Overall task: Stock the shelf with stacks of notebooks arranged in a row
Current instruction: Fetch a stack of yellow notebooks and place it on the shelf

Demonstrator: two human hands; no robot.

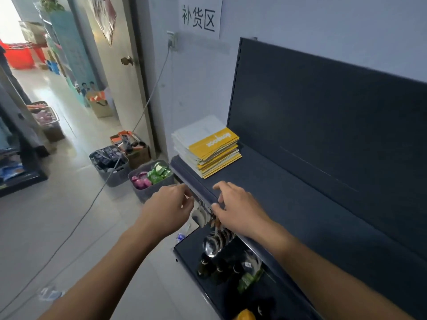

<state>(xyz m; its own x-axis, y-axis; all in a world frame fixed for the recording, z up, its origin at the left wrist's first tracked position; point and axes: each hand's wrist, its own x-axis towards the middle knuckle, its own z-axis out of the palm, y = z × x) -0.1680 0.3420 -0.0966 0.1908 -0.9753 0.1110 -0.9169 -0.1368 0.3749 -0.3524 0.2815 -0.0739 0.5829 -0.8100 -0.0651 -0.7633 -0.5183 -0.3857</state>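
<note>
One stack of notebooks [207,149] far left on shelf [312,215]; left hand [169,200], right hand [234,205] at near edge, grips released.

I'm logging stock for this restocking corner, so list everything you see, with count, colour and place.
notebook stack: one, yellow and white covers, left end of the top shelf
top shelf: one, dark grey-blue, against the wall
paper sign: one, white with black characters, on the wall above
wall socket: one, white, left of the sign, with a grey cable running down
baskets: two, grey, on the floor left of the shelf
cardboard box: one, brown, behind the baskets
ladles: several, metal, hanging under the top shelf
bottles: several, dark, on the lower shelf
left grip: one bare hand, fingers curled at the shelf's front edge; unclear whether it holds anything
right grip: one bare hand, fingers on the front edge
</note>
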